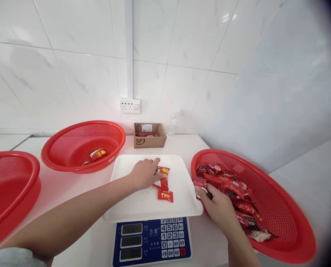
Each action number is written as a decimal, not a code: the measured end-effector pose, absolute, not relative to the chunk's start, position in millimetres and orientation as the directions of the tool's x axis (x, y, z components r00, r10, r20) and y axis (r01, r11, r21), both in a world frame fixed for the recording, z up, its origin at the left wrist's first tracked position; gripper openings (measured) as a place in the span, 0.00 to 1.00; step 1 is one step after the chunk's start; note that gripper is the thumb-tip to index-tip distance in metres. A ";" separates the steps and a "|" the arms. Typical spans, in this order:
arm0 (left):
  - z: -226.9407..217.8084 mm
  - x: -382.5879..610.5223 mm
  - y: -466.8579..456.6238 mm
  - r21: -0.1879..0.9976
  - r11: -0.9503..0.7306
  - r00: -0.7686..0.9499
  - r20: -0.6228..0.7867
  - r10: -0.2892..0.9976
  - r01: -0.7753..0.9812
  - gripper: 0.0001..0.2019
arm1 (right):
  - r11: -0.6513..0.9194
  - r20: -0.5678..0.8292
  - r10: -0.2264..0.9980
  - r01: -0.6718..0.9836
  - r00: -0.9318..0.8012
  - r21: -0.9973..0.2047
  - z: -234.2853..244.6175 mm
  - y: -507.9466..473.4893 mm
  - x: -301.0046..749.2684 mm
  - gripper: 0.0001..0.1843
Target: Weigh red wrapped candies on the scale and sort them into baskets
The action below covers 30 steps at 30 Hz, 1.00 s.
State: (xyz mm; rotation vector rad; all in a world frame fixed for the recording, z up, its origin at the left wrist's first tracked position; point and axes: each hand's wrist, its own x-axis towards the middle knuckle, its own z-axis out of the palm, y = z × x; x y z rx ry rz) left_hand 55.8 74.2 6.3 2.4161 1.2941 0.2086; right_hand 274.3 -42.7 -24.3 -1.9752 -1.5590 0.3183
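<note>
My left hand (144, 172) rests on the white scale tray (132, 207), its fingers closed on red snack packets (162, 177). One more small red packet (165, 195) lies loose on the tray just in front. My right hand (217, 205) reaches over the rim of the red basket (290, 237) on the right, fingers pinched on a red packet (199, 182) at the basket's edge. That basket holds several red packets (238, 194).
A blue electronic scale with keypad (151, 241) sits under the tray. A red basket (71, 148) at the back left holds a few packets; another red basket (4, 185) stands far left. A small cardboard box (149, 140), a plastic bottle (171, 127) and a wall socket (130, 105) are behind.
</note>
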 end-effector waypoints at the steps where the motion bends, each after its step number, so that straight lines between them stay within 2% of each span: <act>1: 5.2 56.1 76.1 0.446 -0.480 0.560 -0.060 0.826 0.756 0.23 | -0.133 0.174 0.943 0.803 0.283 -0.580 -24.4 -42.8 274.3 0.21; 8: 0.3 50.0 81.1 0.785 -0.230 0.493 -0.109 0.863 0.575 0.18 | -0.135 0.203 0.936 0.824 0.289 -0.551 -22.5 -41.9 272.3 0.21; 13: 6.5 38.4 80.9 0.949 -0.018 0.395 -0.113 0.912 0.314 0.21 | -0.132 0.181 0.945 0.822 0.273 -0.554 -22.0 -42.6 272.5 0.21; 15: 14.1 32.9 78.1 0.987 0.079 0.391 -0.129 0.911 0.141 0.20 | -0.126 0.179 0.947 0.820 0.267 -0.559 -22.4 -42.7 273.1 0.21; 17: 22.4 27.9 71.2 0.949 0.267 0.410 -0.179 0.894 -0.169 0.14 | -0.129 0.176 0.947 0.819 0.269 -0.559 -22.7 -42.5 273.7 0.21; 19: 28.8 24.0 60.3 0.751 0.451 0.420 -0.254 0.871 -0.481 0.09 | -0.144 0.170 0.945 0.821 0.280 -0.553 -22.9 -42.4 274.2 0.22; 20: 30.7 22.4 54.1 0.643 0.505 0.429 -0.288 0.856 -0.577 0.08 | -0.149 0.167 0.944 0.820 0.284 -0.552 -23.0 -42.3 274.4 0.22; 22: 31.7 19.4 42.5 0.532 0.555 0.457 -0.318 0.831 -0.640 0.07 | -0.150 0.164 0.945 0.819 0.284 -0.554 -23.6 -42.2 275.0 0.23; 24: 29.9 15.5 34.4 0.496 0.576 0.489 -0.307 0.817 -0.650 0.07 | -0.141 0.168 0.946 0.819 0.278 -0.557 -24.7 -42.0 275.8 0.23; 27: 25.5 6.5 31.0 0.503 0.568 0.451 -0.345 0.823 -0.652 0.06 | -0.140 0.171 0.946 0.823 0.275 -0.550 -26.6 -41.4 276.8 0.23; 30: 22.5 -7.2 34.7 0.589 0.532 0.339 -0.413 0.845 -0.609 0.06 | -0.140 0.174 0.944 0.818 0.281 -0.559 -27.8 -40.9 277.2 0.24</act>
